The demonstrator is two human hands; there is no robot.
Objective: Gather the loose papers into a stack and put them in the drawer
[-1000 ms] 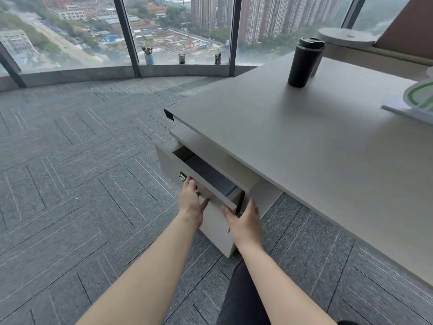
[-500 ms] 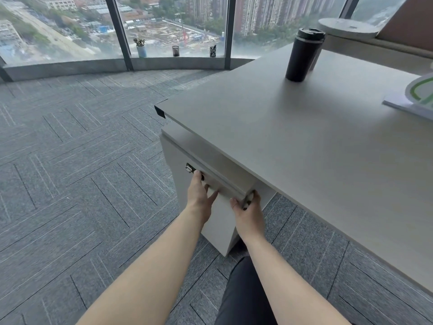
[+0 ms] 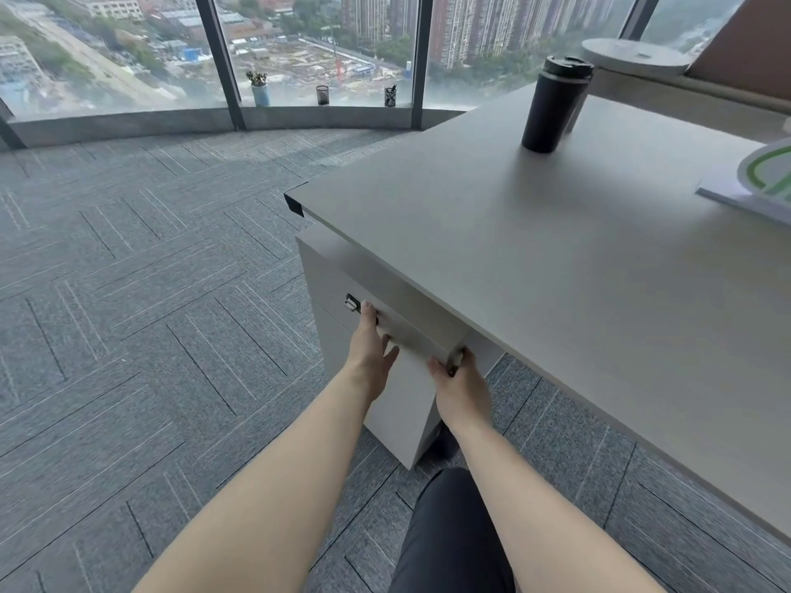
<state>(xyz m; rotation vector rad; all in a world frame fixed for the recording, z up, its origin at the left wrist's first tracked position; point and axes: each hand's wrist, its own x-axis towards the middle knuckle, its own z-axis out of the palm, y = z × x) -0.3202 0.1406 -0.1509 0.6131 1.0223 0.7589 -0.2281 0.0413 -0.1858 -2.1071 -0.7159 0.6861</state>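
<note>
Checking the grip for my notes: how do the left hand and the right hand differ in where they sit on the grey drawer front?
The left hand sits at the drawer front's left end, by the small metal lock; the right hand holds its right corner. The left hand's fingers reach up along the front face; the right hand's curl around the corner edge. Both touch the drawer front, which looks pushed in.

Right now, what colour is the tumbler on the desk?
Black, lid included; the tumbler shows clearly in the head view.

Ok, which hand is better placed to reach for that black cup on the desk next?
Probably the right hand: it rests at the drawer's right corner, the side nearer the black cup. The left hand sits farther left, by the lock.
</note>
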